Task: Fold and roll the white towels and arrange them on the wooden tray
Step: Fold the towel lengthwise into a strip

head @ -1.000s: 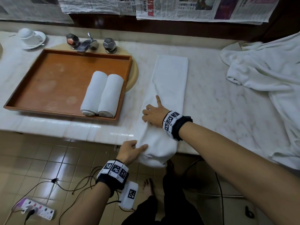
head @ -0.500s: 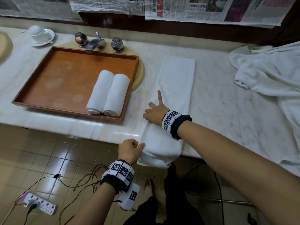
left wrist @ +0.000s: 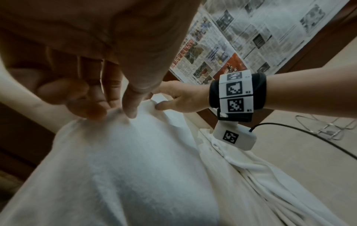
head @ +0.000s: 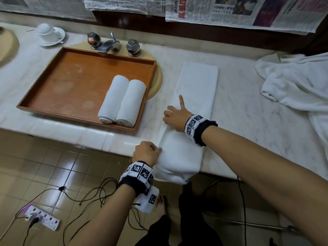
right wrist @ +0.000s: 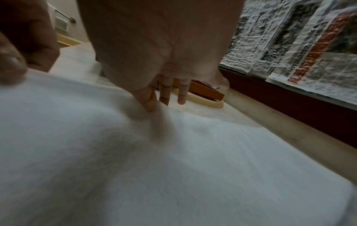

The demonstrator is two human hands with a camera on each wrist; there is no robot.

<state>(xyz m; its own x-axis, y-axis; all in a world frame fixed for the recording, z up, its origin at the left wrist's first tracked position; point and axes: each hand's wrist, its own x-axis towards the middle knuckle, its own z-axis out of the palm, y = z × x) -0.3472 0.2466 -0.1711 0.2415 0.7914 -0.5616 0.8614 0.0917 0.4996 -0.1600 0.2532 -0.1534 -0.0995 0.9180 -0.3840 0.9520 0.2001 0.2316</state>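
towel in hand: long folded white strip (head: 191, 110) flat on the bench (head: 257, 110), running away from me; near end droops off the bench edge below my wrists.
my left hand: (head: 148, 153) pinching the strip's left edge at the overhang, thumb and fingers curled on the cloth; the left wrist view shows the pinch (left wrist: 123, 107).
my right hand: (head: 174, 116) just beyond my left, on top of the strip at its left edge; forefinger straight out and pointing away from me, other fingers bent down over the cloth edge. Looks like pinning and gripping that edge; how firm, can't tell.
step: I judge the lengthwise fold is being tidied, edges lined up; rolling not begun.
next move: probably lift the hanging end onto the bench, square it, then roll tight from the near end away from me, both hands level so the roll doesn't cone.
tray: wooden tray (head: 53, 96) to the left of my hands, two rolled towels (head: 122, 102) side by side, touching, at its right end; space free left of them.
more stock: loose white towels (head: 298, 82) heaped well to the right of my right hand.
behind tray: taps (head: 111, 44); cup and saucer (head: 50, 33) farther left.
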